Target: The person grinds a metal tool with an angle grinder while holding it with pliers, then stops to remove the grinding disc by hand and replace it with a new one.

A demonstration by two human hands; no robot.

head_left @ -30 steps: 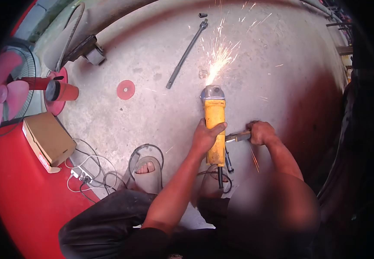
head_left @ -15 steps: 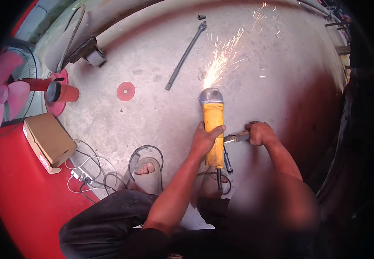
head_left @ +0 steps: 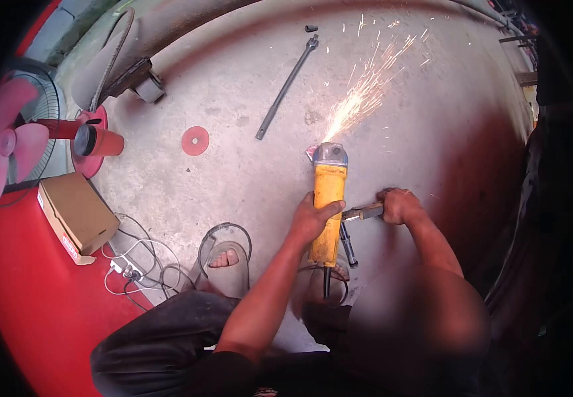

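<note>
My left hand (head_left: 313, 220) is wrapped round the yellow body of an angle grinder (head_left: 329, 188), its metal head pointing away from me. Bright sparks (head_left: 359, 99) spray from the head up and to the right. To the right, my right hand (head_left: 400, 206) grips one end of a metal piece (head_left: 364, 212), whose other end reaches the grinder's side. A dark rod-like tool (head_left: 348, 245) lies on the floor beside the grinder body. Where the disc meets any work is hidden.
A long metal bar (head_left: 287, 86), a small dark socket (head_left: 311, 28) and a red disc (head_left: 195, 140) lie on the floor ahead. At left are a pink-bladed fan (head_left: 7, 142), a cardboard box (head_left: 79, 213) and a power strip (head_left: 126, 268) with tangled cords.
The grinder's head has come slightly nearer to me and its body now tilts more. The sparks lean further right. A reddish disc edge shows left of the head. My right hand has barely moved.
</note>
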